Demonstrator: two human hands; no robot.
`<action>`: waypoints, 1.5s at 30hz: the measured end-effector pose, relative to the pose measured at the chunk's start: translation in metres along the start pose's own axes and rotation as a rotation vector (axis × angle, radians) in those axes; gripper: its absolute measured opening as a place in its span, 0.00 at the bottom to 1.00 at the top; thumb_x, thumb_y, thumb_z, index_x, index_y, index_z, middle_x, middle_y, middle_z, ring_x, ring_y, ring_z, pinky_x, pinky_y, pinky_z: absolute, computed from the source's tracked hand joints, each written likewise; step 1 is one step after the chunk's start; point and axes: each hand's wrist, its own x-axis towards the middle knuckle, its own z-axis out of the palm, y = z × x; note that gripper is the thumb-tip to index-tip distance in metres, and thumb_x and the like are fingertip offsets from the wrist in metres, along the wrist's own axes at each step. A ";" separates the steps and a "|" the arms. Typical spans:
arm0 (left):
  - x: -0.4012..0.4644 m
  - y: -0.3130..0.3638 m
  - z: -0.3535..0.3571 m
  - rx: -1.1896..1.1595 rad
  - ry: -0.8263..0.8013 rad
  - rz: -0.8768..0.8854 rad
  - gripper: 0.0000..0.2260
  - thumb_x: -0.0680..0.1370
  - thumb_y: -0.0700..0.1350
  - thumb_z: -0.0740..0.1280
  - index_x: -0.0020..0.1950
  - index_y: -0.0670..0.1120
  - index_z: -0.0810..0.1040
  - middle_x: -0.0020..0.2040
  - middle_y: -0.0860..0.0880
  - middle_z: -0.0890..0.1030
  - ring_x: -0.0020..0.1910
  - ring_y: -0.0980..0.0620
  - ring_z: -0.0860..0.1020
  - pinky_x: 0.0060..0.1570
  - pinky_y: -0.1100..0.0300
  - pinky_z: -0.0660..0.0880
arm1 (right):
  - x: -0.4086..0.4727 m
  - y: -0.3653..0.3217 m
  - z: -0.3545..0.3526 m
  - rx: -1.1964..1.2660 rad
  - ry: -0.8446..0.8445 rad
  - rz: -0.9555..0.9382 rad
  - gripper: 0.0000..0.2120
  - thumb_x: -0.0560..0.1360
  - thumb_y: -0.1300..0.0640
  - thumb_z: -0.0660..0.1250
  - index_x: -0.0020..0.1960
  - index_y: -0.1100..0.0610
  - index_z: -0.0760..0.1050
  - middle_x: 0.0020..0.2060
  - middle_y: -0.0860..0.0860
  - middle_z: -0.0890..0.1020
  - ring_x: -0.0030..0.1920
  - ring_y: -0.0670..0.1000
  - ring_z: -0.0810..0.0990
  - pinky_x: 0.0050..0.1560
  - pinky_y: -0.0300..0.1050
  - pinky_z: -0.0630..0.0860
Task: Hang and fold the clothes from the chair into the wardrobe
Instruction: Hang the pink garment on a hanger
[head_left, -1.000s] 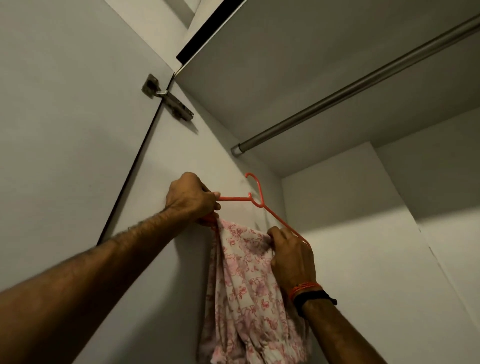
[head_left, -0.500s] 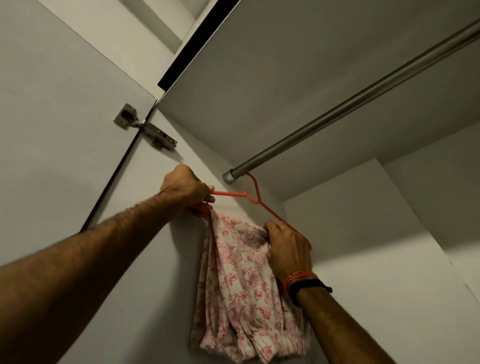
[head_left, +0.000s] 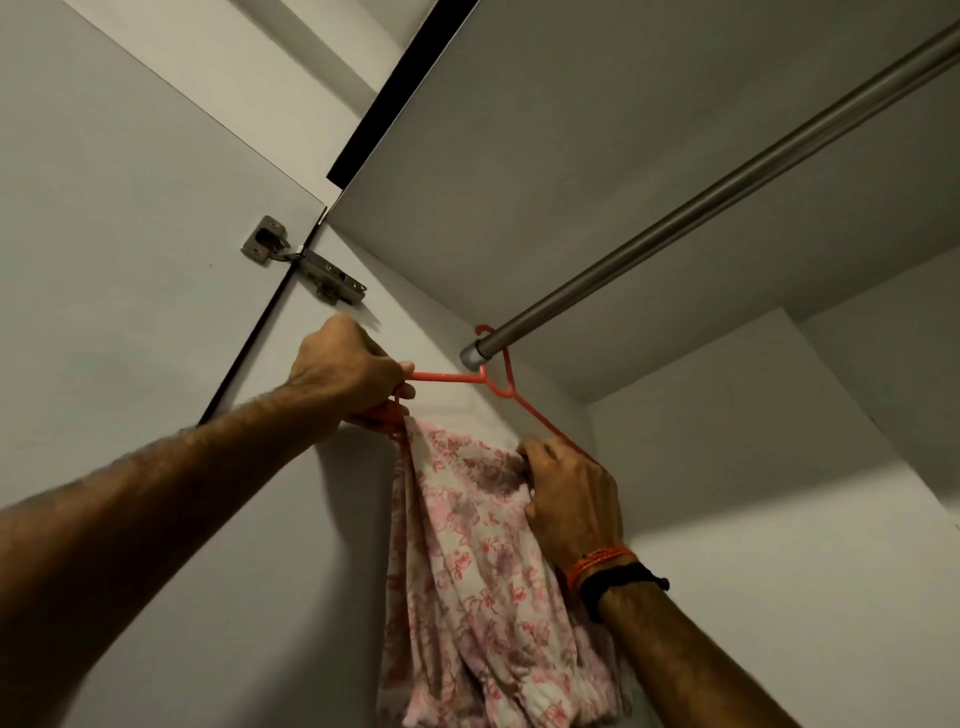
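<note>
Wardrobe rail bearing orange hanger with floral garment, left hand and right hand both gripping.

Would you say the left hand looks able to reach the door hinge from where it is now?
Probably yes: the hinge sits just above the left hand with nothing between them, but that hand grips the end of the orange hanger and would have to let go.

We are at a home wardrobe, looking up into it. A metal rail runs under a plain grey shelf, and a steel hinge joins the open door to the side panel. An orange hanger hooks over the rail's end, carrying a pink floral garment. All of it points to household clothes storage, likely a bedroom.
</note>
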 end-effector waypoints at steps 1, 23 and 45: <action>-0.002 -0.001 -0.001 0.005 -0.002 0.000 0.08 0.76 0.42 0.72 0.49 0.37 0.82 0.39 0.45 0.85 0.32 0.48 0.84 0.37 0.51 0.83 | -0.004 -0.001 0.002 -0.009 0.002 -0.006 0.07 0.72 0.61 0.72 0.48 0.52 0.77 0.38 0.50 0.80 0.34 0.53 0.80 0.32 0.46 0.79; -0.014 -0.018 -0.010 0.193 0.168 0.129 0.06 0.73 0.43 0.76 0.48 0.45 0.86 0.38 0.47 0.85 0.32 0.53 0.83 0.41 0.55 0.83 | -0.011 -0.025 0.003 -0.022 -0.113 -0.010 0.05 0.78 0.54 0.69 0.53 0.53 0.78 0.42 0.52 0.81 0.39 0.52 0.81 0.39 0.44 0.76; -0.074 -0.012 -0.047 0.209 0.148 0.029 0.35 0.68 0.46 0.80 0.68 0.40 0.66 0.56 0.43 0.81 0.54 0.45 0.80 0.55 0.49 0.80 | -0.047 -0.047 -0.056 0.374 -0.211 0.248 0.21 0.75 0.55 0.67 0.67 0.55 0.71 0.63 0.54 0.77 0.61 0.57 0.76 0.62 0.52 0.74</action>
